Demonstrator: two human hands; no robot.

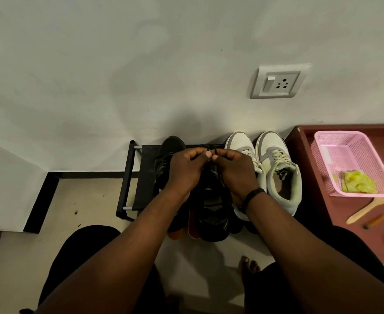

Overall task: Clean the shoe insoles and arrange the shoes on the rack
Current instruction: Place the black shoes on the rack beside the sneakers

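No text, brand, number or sign can be read here. The shoes (277,168), the pink basket (354,152) and the wall socket (279,83) carry no legible marking.

You have one view only, a wide-angle camera worn on your head, tipped forward and steeply down, so no second view shares any of it. It faces the wall (141,64) at 12 o'clock, which fills the upper half, with the socket plate (279,80) toward 1 o'clock. The shoe rack (138,177) sits close below centre; your forearms rise from 6 o'clock, near the lens. The red-brown table (322,200) cuts off at 3 o'clock. Straight lines bow near the edges.
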